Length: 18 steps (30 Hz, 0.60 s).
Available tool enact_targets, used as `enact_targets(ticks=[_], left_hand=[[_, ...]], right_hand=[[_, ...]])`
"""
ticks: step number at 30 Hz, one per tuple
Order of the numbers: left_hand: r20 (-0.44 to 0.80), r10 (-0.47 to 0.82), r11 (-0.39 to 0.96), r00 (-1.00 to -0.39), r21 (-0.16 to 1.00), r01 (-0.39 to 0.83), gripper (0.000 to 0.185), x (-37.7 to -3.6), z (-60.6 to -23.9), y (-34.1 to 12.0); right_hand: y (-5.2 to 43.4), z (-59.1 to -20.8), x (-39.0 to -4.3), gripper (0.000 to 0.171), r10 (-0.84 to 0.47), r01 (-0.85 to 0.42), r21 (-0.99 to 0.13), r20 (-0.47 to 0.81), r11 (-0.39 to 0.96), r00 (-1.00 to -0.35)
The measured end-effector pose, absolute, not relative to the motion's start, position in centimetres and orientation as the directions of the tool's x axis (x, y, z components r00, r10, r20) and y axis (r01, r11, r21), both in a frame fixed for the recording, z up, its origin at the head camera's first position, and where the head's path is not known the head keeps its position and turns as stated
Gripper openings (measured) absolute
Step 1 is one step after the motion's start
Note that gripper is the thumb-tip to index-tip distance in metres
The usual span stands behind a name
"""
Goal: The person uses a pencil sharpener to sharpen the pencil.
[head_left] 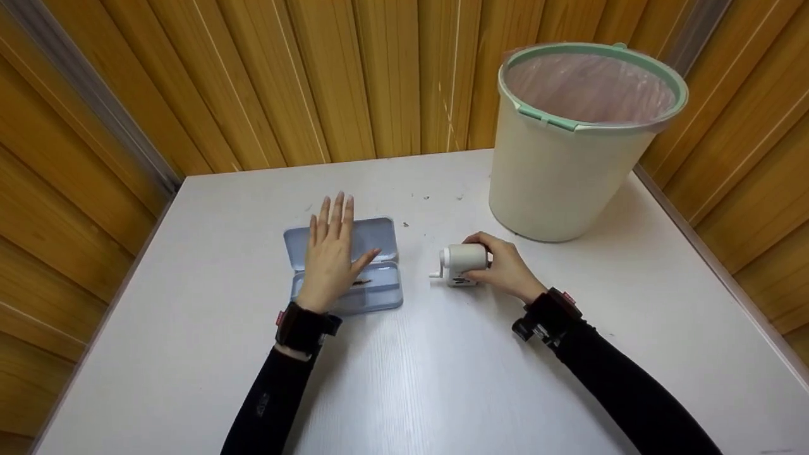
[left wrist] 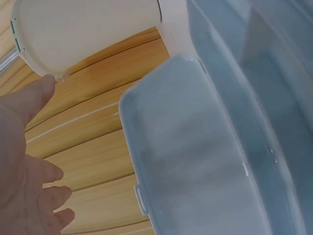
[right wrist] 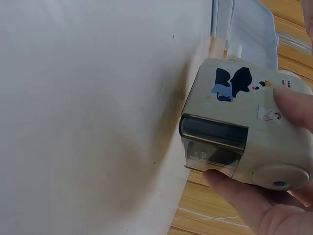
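A light blue pencil case (head_left: 376,237) lies open on the table, its lid tipped back. My left hand (head_left: 330,259) is held over it with straight fingers and the thumb spread, holding nothing. In the left wrist view the bare lid (left wrist: 181,142) stands beside the palm. Partly hidden by that hand, a thin dark stick (head_left: 362,282) lies in the case's tray. To the right, my right hand (head_left: 509,272) grips a cream crank pencil sharpener (head_left: 466,258), its crank handle (head_left: 436,275) pointing left. The right wrist view shows cartoon stickers and a dark see-through shavings drawer (right wrist: 212,142) on it.
A tall cream bin (head_left: 556,170) with a green rim and a plastic liner stands at the table's back right. Small crumbs (head_left: 406,224) are scattered behind the case and sharpener. Wood-look panel walls (head_left: 354,76) enclose the white table (head_left: 189,303) at the back and sides.
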<state>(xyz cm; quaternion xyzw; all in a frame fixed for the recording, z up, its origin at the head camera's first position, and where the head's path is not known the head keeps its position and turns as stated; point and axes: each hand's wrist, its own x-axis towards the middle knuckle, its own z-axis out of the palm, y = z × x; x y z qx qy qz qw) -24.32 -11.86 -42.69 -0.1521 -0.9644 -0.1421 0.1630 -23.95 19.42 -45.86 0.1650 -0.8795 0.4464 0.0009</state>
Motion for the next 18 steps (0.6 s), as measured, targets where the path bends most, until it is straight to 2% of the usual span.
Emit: enact_targets(ticks=[7,11,14,18], left_hand=[[0.273,0.198,0.923,-0.942,0.272,0.273,0.1,-23.9,-42.6,-13.7],[0.243,0.193,0.922,-0.951,0.285,0.261,0.1,-23.6,-42.5,-13.6],[0.224,0.194,0.928,-0.955,0.273,0.252,0.099,-23.5,-42.3,-13.4],[0.232,0.2,0.932,-0.952,0.254,0.258,0.097,-23.1,-41.9,-13.2]], right_hand=[[19.5,-46.0,-24.4,0.051,-0.289,-0.251,-0.778,0.093,0.576,-0.953],[19.7,-45.5,-24.5,0.06,-0.33,-0.265,-0.733,0.059,0.626,-0.942],[19.7,-44.5,-24.3,0.065,-0.362,-0.326,-0.664,0.089,0.673,-0.928],[19.5,-42.3,-23.1,0.063,-0.304,-0.349,-0.497,0.171,0.795,-0.937]])
